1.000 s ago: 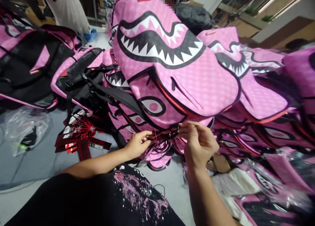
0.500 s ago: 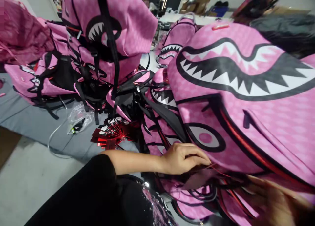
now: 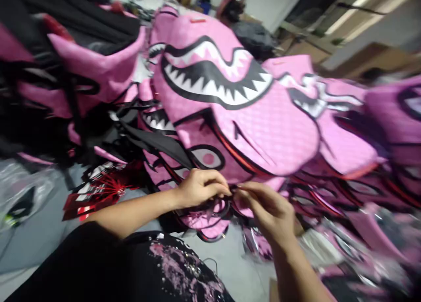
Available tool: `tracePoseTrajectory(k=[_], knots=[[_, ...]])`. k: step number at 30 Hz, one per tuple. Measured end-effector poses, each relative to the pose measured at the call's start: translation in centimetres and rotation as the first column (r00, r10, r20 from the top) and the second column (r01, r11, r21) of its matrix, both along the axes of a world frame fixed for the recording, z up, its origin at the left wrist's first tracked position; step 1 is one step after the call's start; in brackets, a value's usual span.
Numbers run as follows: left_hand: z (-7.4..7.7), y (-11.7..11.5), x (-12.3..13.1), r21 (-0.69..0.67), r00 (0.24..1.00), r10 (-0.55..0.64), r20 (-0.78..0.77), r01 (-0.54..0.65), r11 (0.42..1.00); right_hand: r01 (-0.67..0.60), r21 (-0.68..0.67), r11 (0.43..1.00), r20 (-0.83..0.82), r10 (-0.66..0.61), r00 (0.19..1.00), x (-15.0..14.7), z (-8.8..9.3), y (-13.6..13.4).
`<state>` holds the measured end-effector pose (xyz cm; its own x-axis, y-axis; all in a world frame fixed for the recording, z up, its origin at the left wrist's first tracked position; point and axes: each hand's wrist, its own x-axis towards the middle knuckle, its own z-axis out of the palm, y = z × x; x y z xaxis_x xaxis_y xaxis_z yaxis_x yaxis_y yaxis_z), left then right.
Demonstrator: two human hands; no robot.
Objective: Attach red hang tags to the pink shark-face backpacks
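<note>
A pink backpack [image 3: 263,122] printed with a shark mouth and an eye lies on top of a pile in front of me. My left hand [image 3: 200,187] and my right hand [image 3: 266,207] meet at its lower edge, fingertips pinched together on something small and dark there, probably a zipper pull or a tag string; blur hides what it is. A bunch of red and black hang tags [image 3: 98,190] lies on the grey table [image 3: 46,232] to the left of my left forearm.
More pink shark backpacks [image 3: 348,131] are stacked on the right and left [image 3: 82,69], with black straps [image 3: 154,140] hanging between them. A clear plastic bag [image 3: 19,192] lies at the left edge. A person [image 3: 232,6] stands far behind the pile.
The view swung left and then back to the right. My right hand has come back into sight and both hands are pinched together again at the backpack's lower edge.
</note>
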<state>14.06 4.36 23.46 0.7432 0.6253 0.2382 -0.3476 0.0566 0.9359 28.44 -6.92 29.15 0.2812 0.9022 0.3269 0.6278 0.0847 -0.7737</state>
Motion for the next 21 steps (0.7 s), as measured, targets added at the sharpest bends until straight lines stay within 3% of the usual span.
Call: tracePoseTrajectory(k=[3,7,15,18,21], knots=[[-0.2,0.2,-0.3,0.242,0.997,0.08,0.001,-0.078,0.967,-0.207,-0.039,0.978,0.212,0.21,0.954,0.7,1.2,0.2],[-0.1,-0.5,-0.6,0.527,0.984,0.167,0.06,-0.173,0.832,-0.314,-0.092,0.945,0.309,0.327,0.893,0.8,1.9,-0.5],[0.2,-1.1,0.3,0.647,0.975,0.22,0.028,-0.185,0.74,-0.271,-0.116,0.955,0.512,0.292,0.808,1.3,1.1,-1.3],[0.4,-1.5,0.8,0.766,0.964,0.257,-0.073,-0.11,0.633,-0.27,-0.094,0.958,0.649,0.265,0.713,1.9,0.6,-1.9],[0.8,-1.6,1.4,0.834,0.936,0.231,-0.266,0.103,0.543,-0.326,-0.025,0.945,0.684,0.254,0.684,3.7,-0.9,-1.8]])
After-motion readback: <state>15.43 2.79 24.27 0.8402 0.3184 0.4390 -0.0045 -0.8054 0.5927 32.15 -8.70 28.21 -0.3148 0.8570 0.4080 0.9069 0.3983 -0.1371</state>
